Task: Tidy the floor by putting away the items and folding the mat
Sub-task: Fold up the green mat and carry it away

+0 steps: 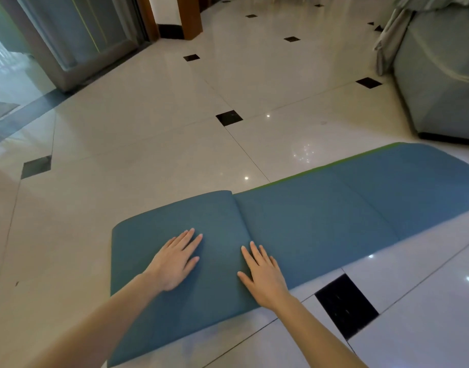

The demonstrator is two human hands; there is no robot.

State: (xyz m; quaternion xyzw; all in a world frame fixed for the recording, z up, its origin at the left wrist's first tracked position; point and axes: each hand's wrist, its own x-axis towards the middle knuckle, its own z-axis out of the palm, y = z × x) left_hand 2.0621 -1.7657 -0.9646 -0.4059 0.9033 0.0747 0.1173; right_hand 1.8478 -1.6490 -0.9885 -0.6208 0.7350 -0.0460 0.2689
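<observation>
The blue mat (pixel 321 219) lies on the tiled floor (pixel 148 144), with its left end folded over onto itself. Both hands lie flat on this folded part, fingers straight. The left hand (pixel 175 261) presses near its middle, and the right hand (pixel 263 276) rests at the fold's edge.

Soft daylight, floor (pixel 175 134) glare, wide-angle warp

Glossy white tiled floor (pixel 153 144) with small black diamond insets.
A blue mat (pixel 321 221) lies flat on it, 1 end folded over; a grey sofa (pixel 440 83) stands beyond the mat's far end.
</observation>
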